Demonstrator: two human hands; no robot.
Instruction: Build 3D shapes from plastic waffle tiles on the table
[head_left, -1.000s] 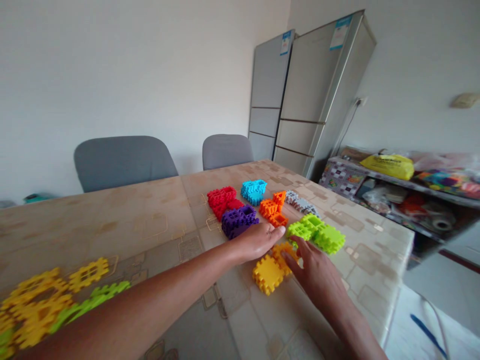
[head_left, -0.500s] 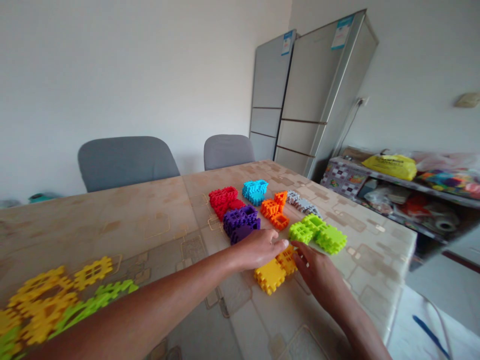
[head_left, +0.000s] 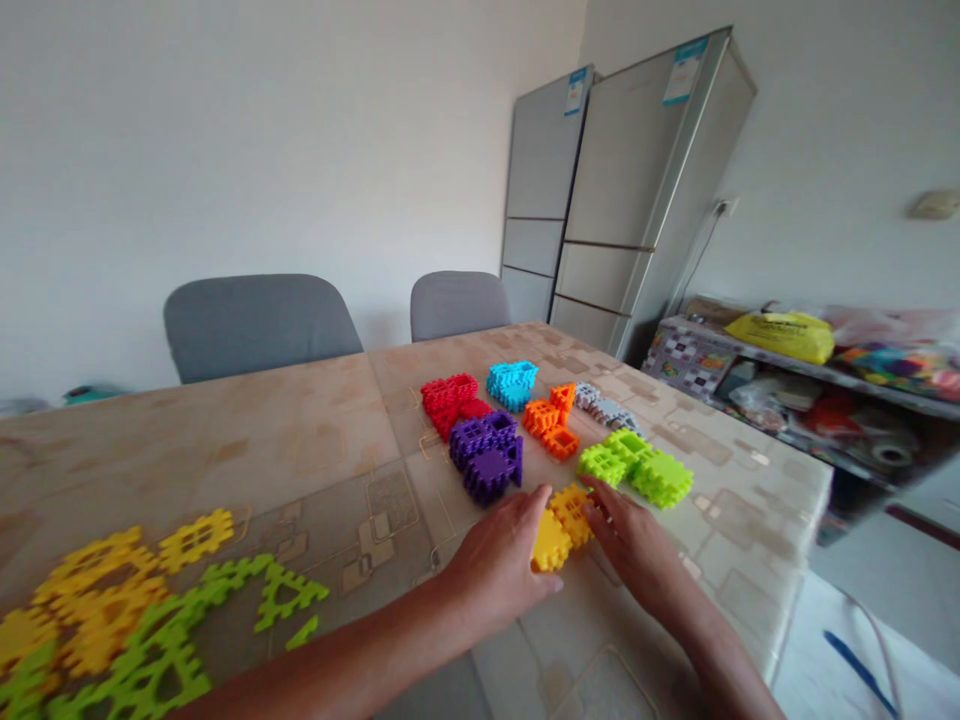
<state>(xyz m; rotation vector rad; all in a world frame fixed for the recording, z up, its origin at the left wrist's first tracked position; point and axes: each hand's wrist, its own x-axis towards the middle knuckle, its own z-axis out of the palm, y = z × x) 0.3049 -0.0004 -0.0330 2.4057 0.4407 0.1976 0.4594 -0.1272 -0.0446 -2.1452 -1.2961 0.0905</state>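
My left hand is curved round the left side of a stack of yellow interlocking plastic tiles, its thumb low at the near edge. Against the right side of an adjoining yellow window-tile stack rest the bent fingers of my right hand. Between them the two hands hold these stacks from both sides. Just beyond are purple tile stacks on the left and light green tile stacks on the right.
Further back stand red stacks, light blue stacks, orange stacks and grey stacks. Loose yellow tiles and loose green tiles lie at the left. Grey chairs line the table's far side.
My left hand has come nearer and down, from above the yellow stacks to their left side. My right hand stays at their right. More loose green tiles show.
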